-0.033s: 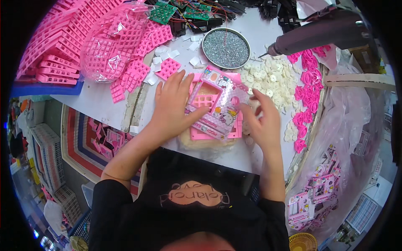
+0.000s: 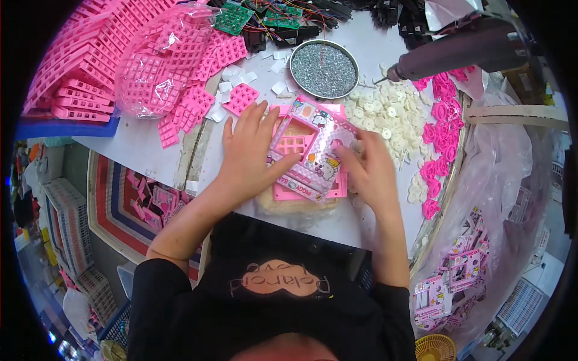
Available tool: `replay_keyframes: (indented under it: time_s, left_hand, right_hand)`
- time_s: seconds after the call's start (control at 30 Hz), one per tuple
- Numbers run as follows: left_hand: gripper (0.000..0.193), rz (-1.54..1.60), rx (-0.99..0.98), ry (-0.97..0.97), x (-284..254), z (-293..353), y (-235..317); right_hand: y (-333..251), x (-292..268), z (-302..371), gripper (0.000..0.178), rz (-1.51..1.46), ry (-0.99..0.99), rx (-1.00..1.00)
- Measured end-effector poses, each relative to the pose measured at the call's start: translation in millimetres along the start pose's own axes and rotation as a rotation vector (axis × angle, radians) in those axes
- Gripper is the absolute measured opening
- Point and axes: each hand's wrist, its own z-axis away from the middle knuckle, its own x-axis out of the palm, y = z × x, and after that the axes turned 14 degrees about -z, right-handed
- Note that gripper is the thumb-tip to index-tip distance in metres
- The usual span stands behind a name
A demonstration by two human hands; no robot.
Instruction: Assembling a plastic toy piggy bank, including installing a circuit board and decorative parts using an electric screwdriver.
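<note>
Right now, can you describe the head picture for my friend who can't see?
A person's left hand and right hand are over a patterned pink panel, lying askew on a pink plastic frame. Nearby are white discs and a round tin of small grey bits.

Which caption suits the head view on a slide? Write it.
Left hand and right hand at a printed pink panel, with a round dish and white discs beyond.

Head-height fisheye, down onto hands [image 2: 248,155]
</note>
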Motion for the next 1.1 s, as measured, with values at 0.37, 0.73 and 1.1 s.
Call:
replay_keyframes:
  time_s: [0.37, 0.73, 1.1]
  left_hand:
    - [0.075, 0.194, -0.042, 0.309, -47, 23, 16]
    - [0.105, 0.148, 0.04, 0.166, -69, 22, 20]
    - [0.124, 0.716, -0.199, 0.12, -16, 35, -1]
  right_hand:
    - [-59, 39, 18, 0.057, -1.273, -0.067, 0.079]
    - [-61, 58, 19, 0.055, -1.361, 0.033, 0.079]
    - [-61, 60, 25, 0.047, -1.215, 0.058, -0.105]
